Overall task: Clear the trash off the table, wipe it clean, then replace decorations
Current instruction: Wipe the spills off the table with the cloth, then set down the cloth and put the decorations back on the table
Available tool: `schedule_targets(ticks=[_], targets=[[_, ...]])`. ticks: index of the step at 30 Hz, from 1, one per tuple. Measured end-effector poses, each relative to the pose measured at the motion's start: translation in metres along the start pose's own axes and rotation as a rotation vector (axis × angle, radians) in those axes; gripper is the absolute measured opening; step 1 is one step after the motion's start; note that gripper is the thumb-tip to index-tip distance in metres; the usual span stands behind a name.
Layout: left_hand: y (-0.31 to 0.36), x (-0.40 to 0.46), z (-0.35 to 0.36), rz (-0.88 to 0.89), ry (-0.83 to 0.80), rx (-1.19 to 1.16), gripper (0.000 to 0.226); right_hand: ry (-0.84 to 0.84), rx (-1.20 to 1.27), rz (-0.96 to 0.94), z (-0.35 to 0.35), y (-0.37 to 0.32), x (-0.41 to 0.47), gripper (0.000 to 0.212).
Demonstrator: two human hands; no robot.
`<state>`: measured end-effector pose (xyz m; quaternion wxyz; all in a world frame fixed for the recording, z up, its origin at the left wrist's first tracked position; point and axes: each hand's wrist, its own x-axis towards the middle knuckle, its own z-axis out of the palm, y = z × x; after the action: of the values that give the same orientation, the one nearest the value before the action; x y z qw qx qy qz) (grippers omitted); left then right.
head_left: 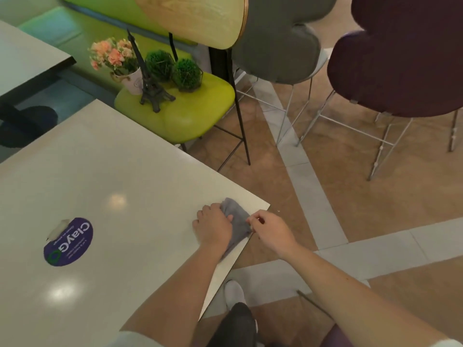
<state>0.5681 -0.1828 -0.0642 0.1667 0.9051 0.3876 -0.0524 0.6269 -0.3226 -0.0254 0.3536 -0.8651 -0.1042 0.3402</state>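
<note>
While left hand (214, 225) grips cloth (235, 221), white pot (132, 81) holds flowers (112, 53).

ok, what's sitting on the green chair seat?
On the green chair: a pot of pink flowers, a dark Eiffel Tower model and two green topiary balls. Their bases hide part of the seat.

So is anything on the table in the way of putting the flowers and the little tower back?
Only a little. The hands hold the grey cloth at the table's near corner. A purple sticker lies flat. The flowers, tower and green balls wait on the green chair.
</note>
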Motion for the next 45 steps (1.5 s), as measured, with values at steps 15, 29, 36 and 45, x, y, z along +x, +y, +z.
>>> schedule_targets(ticks=[15, 29, 36, 45], targets=[[0.032, 0.096, -0.044, 0.031, -0.083, -0.437, 0.037, -0.068, 0.178, 0.089, -0.036, -0.065, 0.094, 0.024], [0.146, 0.207, -0.079, -0.241, -0.060, -0.982, 0.032, -0.261, 0.262, 0.052, -0.145, -0.124, 0.234, 0.031], [0.179, 0.251, -0.088, -0.366, 0.074, -1.159, 0.050, -0.459, 0.533, 0.159, -0.184, -0.143, 0.292, 0.036], [0.145, 0.299, -0.094, -0.614, 0.094, -1.320, 0.070, -0.447, 0.350, -0.063, -0.166, -0.187, 0.352, 0.014]])
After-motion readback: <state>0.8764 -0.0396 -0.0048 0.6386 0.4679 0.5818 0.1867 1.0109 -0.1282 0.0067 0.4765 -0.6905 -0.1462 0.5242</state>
